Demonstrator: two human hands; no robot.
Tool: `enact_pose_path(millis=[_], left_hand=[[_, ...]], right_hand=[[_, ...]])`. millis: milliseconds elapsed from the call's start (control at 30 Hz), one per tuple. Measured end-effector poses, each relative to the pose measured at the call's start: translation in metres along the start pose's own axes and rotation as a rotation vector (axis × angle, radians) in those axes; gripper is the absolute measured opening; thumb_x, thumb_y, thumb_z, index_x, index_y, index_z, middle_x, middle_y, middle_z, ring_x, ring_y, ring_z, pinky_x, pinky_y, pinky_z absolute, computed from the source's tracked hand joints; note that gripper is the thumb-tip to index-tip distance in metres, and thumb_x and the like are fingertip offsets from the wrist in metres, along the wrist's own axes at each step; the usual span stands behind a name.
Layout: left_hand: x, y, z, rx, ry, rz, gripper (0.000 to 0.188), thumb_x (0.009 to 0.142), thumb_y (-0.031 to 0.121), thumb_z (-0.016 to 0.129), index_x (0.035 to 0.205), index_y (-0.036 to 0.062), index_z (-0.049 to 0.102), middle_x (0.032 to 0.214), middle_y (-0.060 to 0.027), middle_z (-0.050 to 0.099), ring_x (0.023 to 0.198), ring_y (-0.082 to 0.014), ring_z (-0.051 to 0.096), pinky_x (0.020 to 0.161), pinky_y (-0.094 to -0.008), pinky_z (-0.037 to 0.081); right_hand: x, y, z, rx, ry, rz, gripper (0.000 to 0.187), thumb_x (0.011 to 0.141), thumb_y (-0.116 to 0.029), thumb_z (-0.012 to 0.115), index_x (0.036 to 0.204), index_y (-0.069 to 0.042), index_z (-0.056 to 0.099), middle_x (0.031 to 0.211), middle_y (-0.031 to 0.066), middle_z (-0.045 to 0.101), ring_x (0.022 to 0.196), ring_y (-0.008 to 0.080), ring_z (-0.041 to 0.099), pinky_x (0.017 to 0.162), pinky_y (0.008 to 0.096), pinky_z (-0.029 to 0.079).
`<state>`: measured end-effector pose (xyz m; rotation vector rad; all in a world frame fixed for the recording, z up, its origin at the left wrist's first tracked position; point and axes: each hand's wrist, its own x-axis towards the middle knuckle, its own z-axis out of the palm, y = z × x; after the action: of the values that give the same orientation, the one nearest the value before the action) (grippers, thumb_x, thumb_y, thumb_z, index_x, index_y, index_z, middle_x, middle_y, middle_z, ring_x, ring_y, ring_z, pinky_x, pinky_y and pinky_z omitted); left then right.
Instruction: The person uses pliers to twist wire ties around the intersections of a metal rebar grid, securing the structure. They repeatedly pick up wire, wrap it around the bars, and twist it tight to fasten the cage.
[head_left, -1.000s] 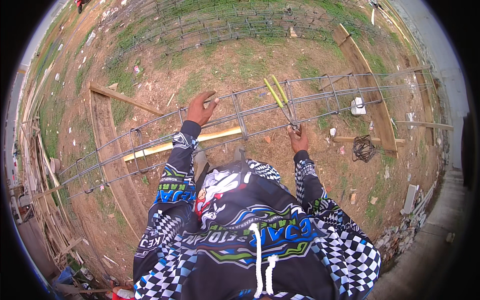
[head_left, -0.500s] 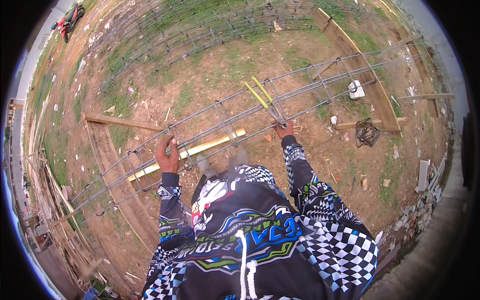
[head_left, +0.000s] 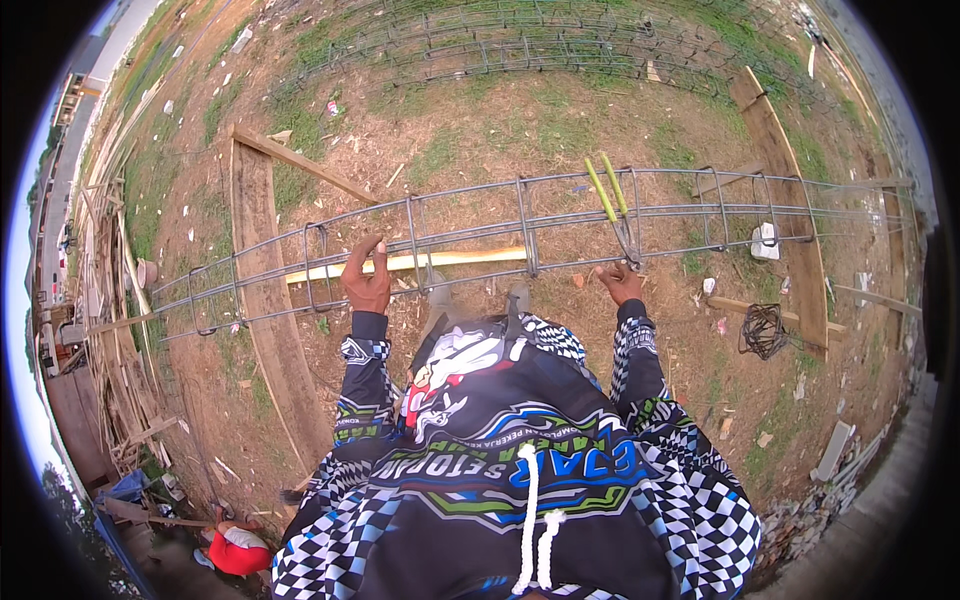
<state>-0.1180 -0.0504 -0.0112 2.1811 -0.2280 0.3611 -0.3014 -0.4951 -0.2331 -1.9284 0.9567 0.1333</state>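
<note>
A long cage of steel rebar [head_left: 521,222], its rods joined by square stirrups, stretches across in front of me. My left hand [head_left: 366,283] is at the near side of the cage, between two stirrups, with thumb and fingers apart. Pincers with yellow-green handles [head_left: 606,188] lie across the rods, handles pointing away from me. At the near rod, the fingers of my right hand [head_left: 621,285] are curled at the pincers' metal head, the thumb stretched to the left. My palm hides part of that grip.
Wooden planks [head_left: 262,260] pass under the cage at left and right [head_left: 795,200]. A pale wood strip [head_left: 460,262] lies beneath it. A tangle of dark wire [head_left: 764,330] sits at right. More rebar cages [head_left: 520,50] lie beyond. A person in red [head_left: 238,550] is at lower left.
My view has turned, so the cage now runs more level and sits further right. Both hands keep nearly the same places along it. The person in red has come into view; a red motorbike has left it.
</note>
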Motion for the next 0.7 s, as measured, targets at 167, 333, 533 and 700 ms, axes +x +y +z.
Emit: enact_pose_path(millis=[167, 333, 533, 700], left_hand=[[-0.044, -0.027, -0.041, 0.083, 0.185, -0.186, 0.019, 0.090, 0.017, 0.065, 0.099, 0.0013, 0.070, 0.086, -0.0127, 0.070, 0.082, -0.0208, 0.067, 0.076, -0.0318, 0.050], [-0.107, -0.029, -0.071, 0.072, 0.240, -0.411, 0.021, 0.087, 0.020, 0.069, 0.093, 0.0008, 0.071, 0.076, -0.0117, 0.070, 0.072, -0.0192, 0.068, 0.068, -0.0316, 0.051], [-0.218, -0.044, -0.093, 0.154, 0.380, -0.742, 0.026, 0.088, 0.026, 0.067, 0.082, 0.0007, 0.065, 0.078, -0.0172, 0.068, 0.070, -0.0262, 0.067, 0.062, -0.0361, 0.049], [-0.257, -0.035, -0.117, 0.138, 0.593, -0.781, 0.027, 0.089, 0.029, 0.065, 0.087, 0.0019, 0.064, 0.073, -0.0162, 0.064, 0.068, -0.0286, 0.064, 0.062, -0.0381, 0.048]], right_hand=[[-0.047, -0.005, 0.034, -0.067, -0.410, 0.166, 0.059, 0.080, -0.036, 0.073, 0.122, 0.003, 0.060, 0.094, 0.0164, 0.071, 0.070, 0.0192, 0.069, 0.061, 0.0311, 0.051], [-0.054, 0.022, 0.072, -0.406, -0.587, -0.099, 0.041, 0.080, -0.027, 0.071, 0.111, 0.000, 0.068, 0.102, 0.0190, 0.071, 0.091, 0.0284, 0.069, 0.081, 0.0357, 0.053], [0.016, 0.084, 0.115, -0.413, -1.002, -0.286, 0.036, 0.084, -0.031, 0.069, 0.105, -0.003, 0.070, 0.096, 0.0151, 0.072, 0.091, 0.0239, 0.068, 0.082, 0.0352, 0.051], [0.005, 0.023, 0.134, -0.792, -1.102, -0.392, 0.031, 0.086, -0.028, 0.066, 0.103, -0.002, 0.070, 0.092, 0.0132, 0.072, 0.087, 0.0216, 0.067, 0.079, 0.0347, 0.051]])
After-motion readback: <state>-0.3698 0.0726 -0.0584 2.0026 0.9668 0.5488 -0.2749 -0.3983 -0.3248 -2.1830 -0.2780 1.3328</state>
